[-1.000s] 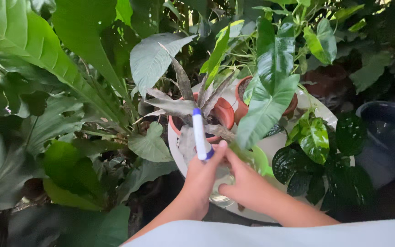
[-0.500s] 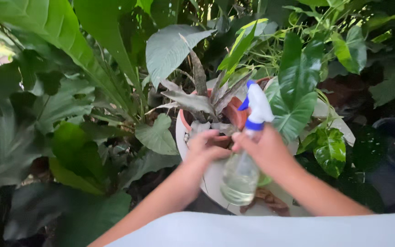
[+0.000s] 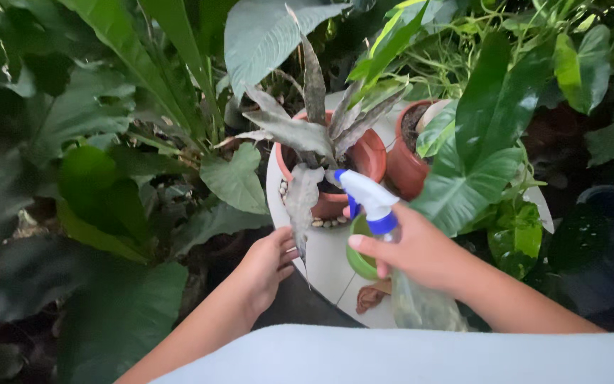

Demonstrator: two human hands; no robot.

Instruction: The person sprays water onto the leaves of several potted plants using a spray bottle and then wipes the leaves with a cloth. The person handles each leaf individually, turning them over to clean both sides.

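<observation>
Right hand (image 3: 421, 249) is wrapped around the neck of a clear spray bottle (image 3: 421, 302), whose white and blue nozzle (image 3: 365, 195) sticks out past the knuckles. Left hand (image 3: 268, 264), loosely curled and holding nothing, touches a drooping grey leaf (image 3: 300, 206) just left of the bottle. Beyond both hands, a round white table (image 3: 321, 263) carries two terracotta pots (image 3: 371, 153) (one with the grey spiky plant, pebbles at its base) and a small green cup (image 3: 358, 257).
</observation>
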